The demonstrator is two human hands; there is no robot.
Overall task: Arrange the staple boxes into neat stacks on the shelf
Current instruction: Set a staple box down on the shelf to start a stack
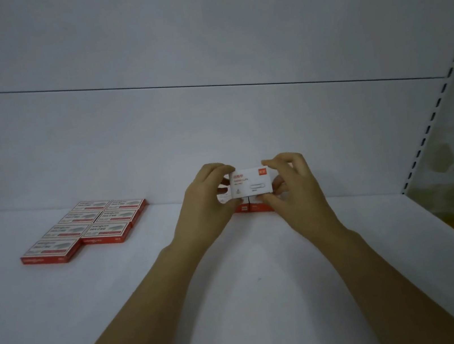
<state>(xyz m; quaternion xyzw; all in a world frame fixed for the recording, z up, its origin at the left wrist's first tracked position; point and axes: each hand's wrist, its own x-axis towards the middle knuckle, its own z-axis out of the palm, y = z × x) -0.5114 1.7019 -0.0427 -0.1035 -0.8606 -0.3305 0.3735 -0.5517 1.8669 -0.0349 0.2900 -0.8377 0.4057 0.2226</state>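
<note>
Shelf (122,307): box (248,184) (label up) pinched between left hand (204,205) and right hand (294,191).

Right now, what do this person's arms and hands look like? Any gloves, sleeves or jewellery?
Both are bare. The left hand and right hand wear no gloves, and the left forearm and right forearm show no sleeve up to the picture's bottom edge. No watch, bracelet or ring shows, though the picture is dim and soft.
</note>
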